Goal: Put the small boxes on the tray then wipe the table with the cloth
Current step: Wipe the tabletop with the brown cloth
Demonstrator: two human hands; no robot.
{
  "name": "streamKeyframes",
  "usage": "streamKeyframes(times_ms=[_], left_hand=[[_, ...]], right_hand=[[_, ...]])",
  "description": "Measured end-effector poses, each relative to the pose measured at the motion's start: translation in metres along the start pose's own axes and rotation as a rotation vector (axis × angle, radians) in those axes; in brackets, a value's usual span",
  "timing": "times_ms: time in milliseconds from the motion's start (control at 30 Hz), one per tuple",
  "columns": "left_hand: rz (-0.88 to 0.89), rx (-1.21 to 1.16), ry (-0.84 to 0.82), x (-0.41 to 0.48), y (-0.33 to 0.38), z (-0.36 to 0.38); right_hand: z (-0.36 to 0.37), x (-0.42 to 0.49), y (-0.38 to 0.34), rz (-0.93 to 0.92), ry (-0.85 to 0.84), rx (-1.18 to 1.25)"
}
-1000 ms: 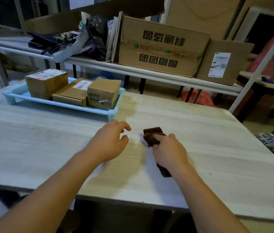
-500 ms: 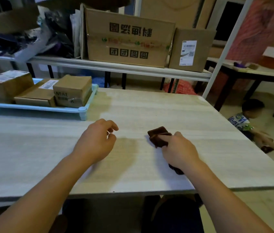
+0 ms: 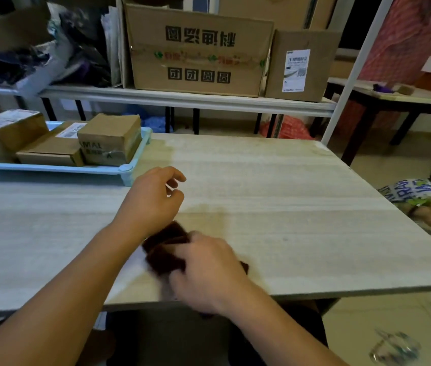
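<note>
right hand (image 3: 206,270): palm down on the cloth, near front edge of worktop; motion-blurred.
right fingers (image 3: 182,256): curled over the cloth, pressing it flat against worktop; pinched or just pressed down, cannot tell through blur.
cloth (image 3: 165,249): dark brown, wadded, flat on worktop. Mostly under right palm; bulk sticks out ahead and left of the fingers, a small dark corner shows at the right side of the hand. Far edge just beside the left wrist.
left hand (image 3: 151,204): just above worktop, beyond the cloth, between cloth and tray corner. Holding nothing.
left fingers (image 3: 173,177): loosely curled, thumb and forefinger tips near each other but apart, empty.
tray (image 3: 129,167): light blue, far left of worktop, near corner just beyond the left hand, not touching it.
small boxes (image 3: 110,140): three brown cardboard, all on the tray. Right one upright at the tray's right end, flat one with white label touching its left side, third at the left partly cut by frame edge.
worktop (image 3: 288,207): pale wood grain, faint darker stain ahead of the hands.
shelf (image 3: 182,97): behind worktop, carrying large cartons and clutter.
</note>
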State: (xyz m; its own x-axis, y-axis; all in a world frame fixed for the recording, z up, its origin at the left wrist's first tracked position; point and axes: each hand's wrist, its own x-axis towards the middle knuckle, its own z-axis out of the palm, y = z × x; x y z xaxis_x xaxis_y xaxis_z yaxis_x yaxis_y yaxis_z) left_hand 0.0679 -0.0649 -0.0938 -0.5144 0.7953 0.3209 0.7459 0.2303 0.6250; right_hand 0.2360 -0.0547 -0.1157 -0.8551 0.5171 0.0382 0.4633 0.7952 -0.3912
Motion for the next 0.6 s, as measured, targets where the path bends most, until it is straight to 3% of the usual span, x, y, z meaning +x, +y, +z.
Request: streamKeyframes(times_ms=[67,133,233,333,467,600], left_hand=[[0.032,0.018,-0.013,-0.003,0.003,-0.004],[0.047,0.042,-0.031,-0.006,0.001,-0.011],[0.01,0.044,-0.031,-0.009,-0.006,-0.021],[-0.006,0.044,-0.037,-0.015,-0.011,-0.022],[0.001,0.044,-0.051,-0.02,-0.015,-0.023],[-0.029,-0.047,-0.035,-0.014,-0.016,-0.028]], right_hand=[[-0.003,0.005,-0.011,-0.103,-0.137,0.132],[-0.012,0.019,0.001,-0.081,-0.052,0.209],[-0.011,0.034,0.02,-0.041,0.081,0.0],[0.0,0.026,0.009,-0.155,-0.047,-0.026],[-0.016,0.025,0.016,-0.222,-0.24,0.195],[-0.045,0.04,0.037,-0.1,-0.09,0.554]])
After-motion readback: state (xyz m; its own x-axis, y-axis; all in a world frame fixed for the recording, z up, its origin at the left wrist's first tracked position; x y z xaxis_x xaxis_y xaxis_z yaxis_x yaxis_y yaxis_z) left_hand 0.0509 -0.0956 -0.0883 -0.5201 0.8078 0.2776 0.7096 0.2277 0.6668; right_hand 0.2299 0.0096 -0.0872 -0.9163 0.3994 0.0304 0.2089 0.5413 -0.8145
